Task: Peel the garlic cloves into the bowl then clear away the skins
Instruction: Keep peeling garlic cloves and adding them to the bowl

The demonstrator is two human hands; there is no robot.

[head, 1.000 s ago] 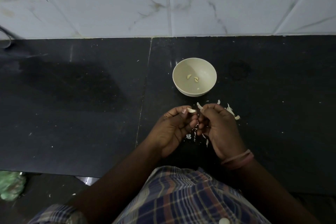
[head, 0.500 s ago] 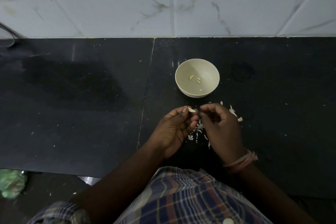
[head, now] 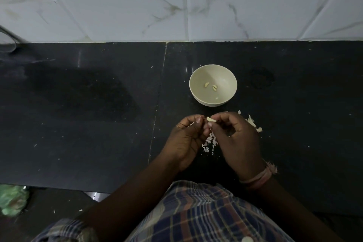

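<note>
A cream bowl (head: 193, 92) stands on the black counter (head: 98, 124) with three small peeled cloves (head: 206, 84) inside. Just in front of it my two hands meet over the counter. A pale garlic clove (head: 211, 119) sits between their fingertips: my right hand (head: 237, 139) pinches its right end with thumb and forefinger, and my left hand (head: 186, 139) holds its left end with curled fingers. A small heap of papery skins (head: 210, 142) lies under the hands. Several more garlic pieces (head: 252, 123) lie right of my right hand.
A white marble-tiled wall (head: 176, 6) closes the back of the counter. A seam (head: 159, 94) runs down the counter left of the bowl. A green crumpled bag (head: 11, 200) lies below the counter's front edge at lower left. A curved object (head: 7, 41) shows at far left.
My right hand has closed in on the clove, which earlier stuck out of my left fingertips alone; both hands now hold it. The bowl has not moved.
</note>
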